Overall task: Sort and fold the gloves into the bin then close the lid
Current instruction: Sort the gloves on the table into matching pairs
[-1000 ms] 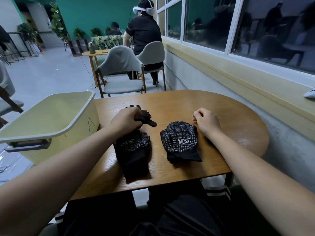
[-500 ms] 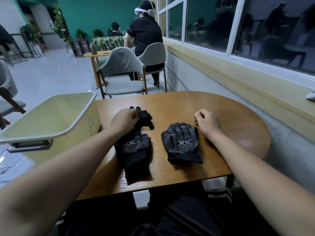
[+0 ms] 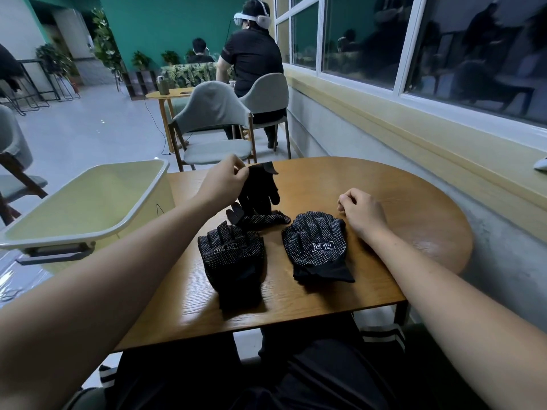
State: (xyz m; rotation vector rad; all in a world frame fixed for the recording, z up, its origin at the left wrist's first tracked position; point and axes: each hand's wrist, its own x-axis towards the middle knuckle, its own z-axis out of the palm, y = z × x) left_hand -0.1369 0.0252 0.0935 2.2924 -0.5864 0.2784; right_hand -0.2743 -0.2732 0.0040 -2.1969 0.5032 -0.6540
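Head view: left hand pinches glove by cuff, likely for sorting; right hand rests fisted, seemingly empty.

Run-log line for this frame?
left hand: pinches raised glove | right hand: curled, empty, on table | near-left glove, near-right glove: flat | bin: open

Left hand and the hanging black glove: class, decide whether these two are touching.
Touching. The head view shows the left hand pinching the hanging glove by its cuff.
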